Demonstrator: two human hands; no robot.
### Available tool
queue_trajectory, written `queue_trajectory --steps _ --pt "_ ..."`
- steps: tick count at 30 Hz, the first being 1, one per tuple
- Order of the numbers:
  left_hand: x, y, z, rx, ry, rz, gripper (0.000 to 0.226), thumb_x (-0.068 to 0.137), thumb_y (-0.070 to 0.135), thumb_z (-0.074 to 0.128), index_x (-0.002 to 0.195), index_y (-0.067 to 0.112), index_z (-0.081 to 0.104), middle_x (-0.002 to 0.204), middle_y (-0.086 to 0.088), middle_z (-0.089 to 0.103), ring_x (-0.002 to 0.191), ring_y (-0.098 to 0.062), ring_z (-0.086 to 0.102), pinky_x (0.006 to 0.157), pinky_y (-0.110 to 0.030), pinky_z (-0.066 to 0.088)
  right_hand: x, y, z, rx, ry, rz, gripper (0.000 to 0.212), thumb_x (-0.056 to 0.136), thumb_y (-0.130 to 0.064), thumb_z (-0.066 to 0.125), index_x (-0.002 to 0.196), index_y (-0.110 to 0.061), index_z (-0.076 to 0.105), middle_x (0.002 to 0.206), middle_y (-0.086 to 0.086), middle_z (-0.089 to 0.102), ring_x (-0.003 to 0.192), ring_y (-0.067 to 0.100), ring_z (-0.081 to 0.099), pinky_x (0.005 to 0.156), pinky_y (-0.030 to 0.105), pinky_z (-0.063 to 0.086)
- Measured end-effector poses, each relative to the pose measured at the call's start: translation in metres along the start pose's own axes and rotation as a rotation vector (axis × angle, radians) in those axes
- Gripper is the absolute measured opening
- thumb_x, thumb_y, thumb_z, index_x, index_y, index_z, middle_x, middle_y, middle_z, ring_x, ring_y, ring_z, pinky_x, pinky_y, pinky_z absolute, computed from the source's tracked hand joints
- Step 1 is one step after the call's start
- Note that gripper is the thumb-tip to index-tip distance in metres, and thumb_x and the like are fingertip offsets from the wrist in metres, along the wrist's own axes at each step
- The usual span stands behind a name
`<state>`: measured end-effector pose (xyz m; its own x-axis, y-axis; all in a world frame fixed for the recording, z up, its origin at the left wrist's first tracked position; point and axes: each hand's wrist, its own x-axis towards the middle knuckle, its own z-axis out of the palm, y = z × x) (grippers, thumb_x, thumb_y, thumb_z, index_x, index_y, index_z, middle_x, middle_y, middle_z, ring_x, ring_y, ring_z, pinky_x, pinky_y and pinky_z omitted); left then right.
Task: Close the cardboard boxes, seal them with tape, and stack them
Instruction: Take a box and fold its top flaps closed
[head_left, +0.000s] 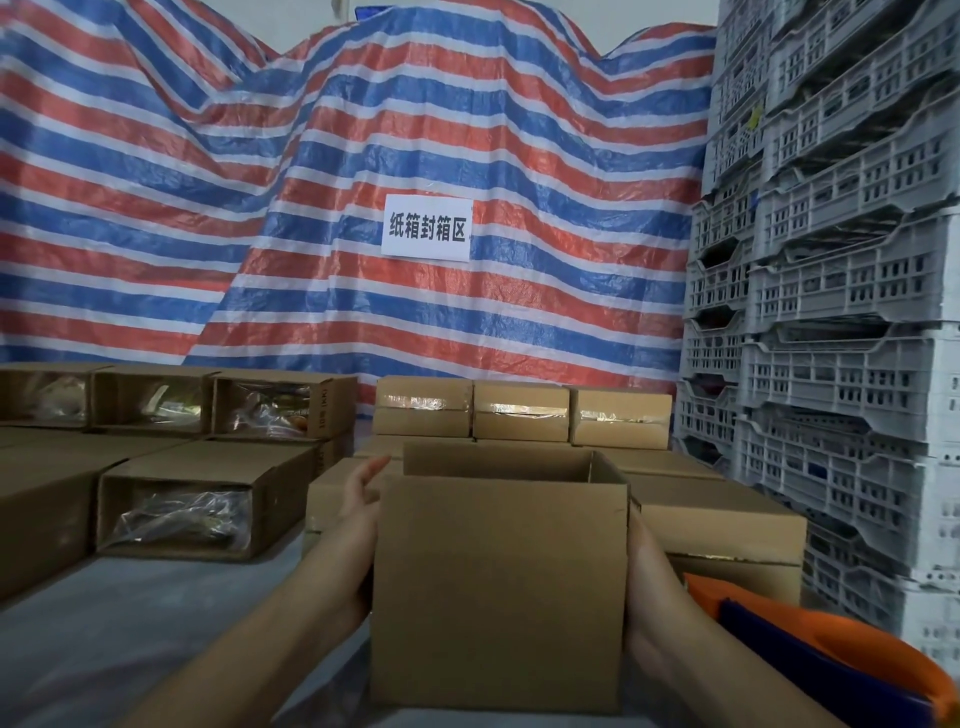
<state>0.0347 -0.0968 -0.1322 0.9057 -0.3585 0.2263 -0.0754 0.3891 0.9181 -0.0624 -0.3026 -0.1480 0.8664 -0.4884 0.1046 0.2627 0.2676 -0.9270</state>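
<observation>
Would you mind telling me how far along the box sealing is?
Done: three taped boxes stand in the back row. In hand: the left hand and right hand press an open box between them. Left: unsealed boxes at the left, contents showing.

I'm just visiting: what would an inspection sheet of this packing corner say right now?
Surface: grey floor, partly bare.
Job's things: open cardboard box held up; three taped boxes in a row behind; unsealed boxes lying on their sides at left, plastic bags showing inside.
Clutter: orange object at lower right, unclear.
Grips: left hand and right hand flat against the box's sides.
Cables: nothing seen.
Surroundings: striped tarpaulin with paper sign; stacked grey crates at right.
</observation>
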Motion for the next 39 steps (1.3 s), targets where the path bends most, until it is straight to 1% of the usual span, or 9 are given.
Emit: queue_trajectory --steps 2,9,13,19,22,26,30,35,39 --pt "-0.002 0.003 -0.002 0.012 -0.029 0.016 0.039 0.086 0.014 0.064 0.121 0.028 0.052 0.078 -0.008 0.075 0.062 -0.022 0.072 0.050 -0.033 0.057 0.005 -0.001 0.001 0.007 -0.017 -0.008 0.073 0.100 -0.055 0.038 0.052 -0.015 0.076 0.066 0.010 0.073 0.054 0.021 0.071 0.068 0.037 0.047" --pt "-0.003 0.011 -0.013 0.152 -0.172 -0.063 0.043 0.067 0.027 0.065 0.108 0.013 0.070 0.083 -0.013 0.073 0.065 -0.021 0.069 0.057 -0.030 0.055 0.008 -0.008 0.000 0.039 -0.062 0.037 0.072 0.071 -0.080 0.052 0.094 -0.018 0.082 0.105 0.016 0.076 0.095 0.033 0.074 0.101 0.049 0.047" --pt "0.000 0.014 -0.014 0.236 -0.198 -0.030 0.024 0.080 0.037 0.062 0.092 0.025 0.079 0.086 -0.011 0.074 0.072 -0.023 0.068 0.072 -0.036 0.051 0.006 -0.009 0.002 0.056 -0.080 0.019 0.070 0.074 -0.077 0.055 0.099 -0.017 0.081 0.107 0.017 0.075 0.094 0.033 0.074 0.097 0.048 0.050" --pt "0.005 0.014 -0.020 0.269 -0.299 -0.035 0.035 0.094 0.050 0.047 0.096 0.032 0.077 0.105 -0.017 0.072 0.087 -0.024 0.070 0.084 -0.040 0.052 0.004 -0.013 0.005 0.026 -0.051 0.009 0.063 0.081 -0.069 0.056 0.098 -0.013 0.081 0.105 0.018 0.076 0.090 0.033 0.075 0.094 0.048 0.050" --pt "0.006 0.011 -0.021 0.246 -0.303 -0.039 0.034 0.093 0.045 0.049 0.098 0.026 0.078 0.101 -0.015 0.072 0.085 -0.024 0.069 0.082 -0.038 0.051 0.004 -0.013 0.004 0.002 -0.063 0.020 0.059 0.079 -0.067 0.058 0.085 -0.013 0.082 0.094 0.016 0.077 0.080 0.031 0.076 0.086 0.044 0.051" --pt "0.005 0.011 -0.019 0.207 -0.278 -0.028 0.036 0.088 0.048 0.053 0.098 0.024 0.078 0.102 -0.016 0.070 0.086 -0.026 0.067 0.082 -0.039 0.050 0.001 -0.007 0.000 -0.101 -0.063 0.022 0.042 0.092 -0.038 0.060 0.064 -0.012 0.077 0.064 0.008 0.069 0.054 0.022 0.067 0.067 0.037 0.048" --pt "0.005 0.010 -0.020 0.217 -0.336 -0.010 0.035 0.080 0.052 0.052 0.091 0.032 0.079 0.092 -0.007 0.075 0.080 -0.018 0.071 0.069 -0.028 0.056 -0.001 -0.010 0.002 -0.160 -0.038 0.048 0.033 0.094 -0.031 0.060 0.074 -0.010 0.076 0.065 0.009 0.068 0.056 0.024 0.067 0.064 0.036 0.051" --pt "0.009 0.012 -0.019 0.244 -0.276 -0.018 0.063 0.077 0.069 0.041 0.101 0.023 0.077 0.099 -0.009 0.076 0.089 -0.021 0.073 0.080 -0.034 0.050 0.003 -0.011 -0.001 -0.175 -0.017 0.062 0.037 0.095 -0.029 0.057 0.071 -0.009 0.076 0.063 0.009 0.067 0.054 0.024 0.066 0.061 0.034 0.052" --pt "0.006 0.017 -0.026 0.177 -0.431 -0.004 0.081 0.086 0.082 0.023 0.117 0.026 0.072 0.120 -0.015 0.064 0.109 -0.034 0.060 0.098 -0.046 0.041 -0.001 -0.012 0.000 -0.165 -0.007 0.046 0.031 0.096 -0.026 0.057 0.079 -0.008 0.075 0.067 0.011 0.068 0.058 0.024 0.067 0.068 0.038 0.052"
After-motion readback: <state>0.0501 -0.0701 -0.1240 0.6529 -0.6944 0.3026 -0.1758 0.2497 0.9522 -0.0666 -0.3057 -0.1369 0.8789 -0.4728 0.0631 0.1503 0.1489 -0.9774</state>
